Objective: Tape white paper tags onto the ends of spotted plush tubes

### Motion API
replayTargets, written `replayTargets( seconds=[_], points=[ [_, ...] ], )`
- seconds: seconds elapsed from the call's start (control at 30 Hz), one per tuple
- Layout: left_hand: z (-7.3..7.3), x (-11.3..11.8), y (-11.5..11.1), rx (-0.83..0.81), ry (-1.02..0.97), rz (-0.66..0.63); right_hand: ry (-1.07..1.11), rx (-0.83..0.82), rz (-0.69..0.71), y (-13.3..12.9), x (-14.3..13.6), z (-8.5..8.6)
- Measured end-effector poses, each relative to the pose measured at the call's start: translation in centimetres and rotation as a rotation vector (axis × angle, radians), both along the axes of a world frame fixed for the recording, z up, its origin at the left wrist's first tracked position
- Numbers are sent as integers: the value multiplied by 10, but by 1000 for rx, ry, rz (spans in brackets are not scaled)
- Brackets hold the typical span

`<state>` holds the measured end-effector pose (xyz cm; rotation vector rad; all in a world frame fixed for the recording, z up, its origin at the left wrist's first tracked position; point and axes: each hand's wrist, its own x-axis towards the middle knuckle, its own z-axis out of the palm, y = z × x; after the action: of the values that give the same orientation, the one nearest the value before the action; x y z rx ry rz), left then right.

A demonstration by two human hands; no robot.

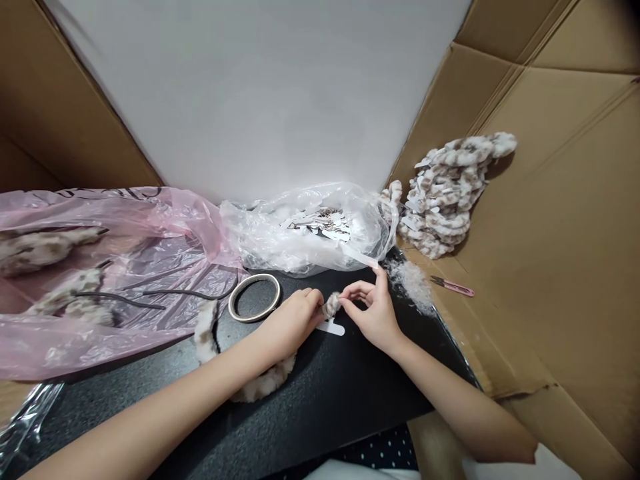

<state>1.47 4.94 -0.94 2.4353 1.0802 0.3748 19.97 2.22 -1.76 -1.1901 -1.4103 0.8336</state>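
Observation:
My left hand [295, 320] is closed around a small end of brown-and-white furry strip [332, 305], most of which its fingers hide. Thumb and fingertip of my right hand [375, 313] pinch together at that furry end; whatever is between them is too small to make out. Its index finger points up beside a white strip of the clear plastic bag. Just below the furry end, a white card tag [333, 328] sticks out from under my left fingers. A longer furry band [265, 385] lies on the black table, partly hidden under my left forearm.
A tape roll [239, 315] lies left of my hands. Behind are a clear bag [260, 247] of white tags and a pink bag [165, 333] with furry pieces and black cords. Furry loops [440, 193], fluff [413, 283] and pink thread snips [453, 286] are at right. Cardboard walls flank the table.

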Motion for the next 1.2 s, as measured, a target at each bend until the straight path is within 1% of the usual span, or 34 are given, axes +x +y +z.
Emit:
replayTargets(
  seconds=[0.13, 0.2, 0.23, 0.33, 0.43, 0.53, 0.6, 0.67, 0.8, 0.97, 1.1, 1.2],
  points=[
    [-1, 2, -1, 30, 25, -30, 55, 7, 16, -3, -4, -5],
    [-1, 4, -2, 4, -34, -36, 75, 16, 23, -5, -4, -5],
    [0, 4, -3, -38, -79, -30, 86, 26, 24, -7, -4, -4],
    [6, 5, -8, -257, -235, 17, 114, 57, 35, -12, -3, -1],
    [11, 6, -12, -549, -412, 92, 103, 72, 77, -16, -4, 0],
    [11, 6, -13, -879, -638, 143, 56, 118, 126, -18, -4, -3],
    [10, 6, -12, -1020, -752, 141, 15, 156, 164, -19, -4, -6],
    [8, 6, -12, -1055, -798, 139, -32, 182, 201, -18, -4, -8],
    [8, 5, -13, -1023, -825, 155, -86, 229, 254, -16, -2, -10],
    [7, 5, -14, -1018, -803, 145, -24, 213, 325, -15, -3, -8],
    [5, 4, -13, -1035, -789, 118, 26, 193, 338, -15, -3, -9],
    [3, 4, -12, -1074, -796, 90, 73, 194, 351, -14, -5, -13]
  ],
)
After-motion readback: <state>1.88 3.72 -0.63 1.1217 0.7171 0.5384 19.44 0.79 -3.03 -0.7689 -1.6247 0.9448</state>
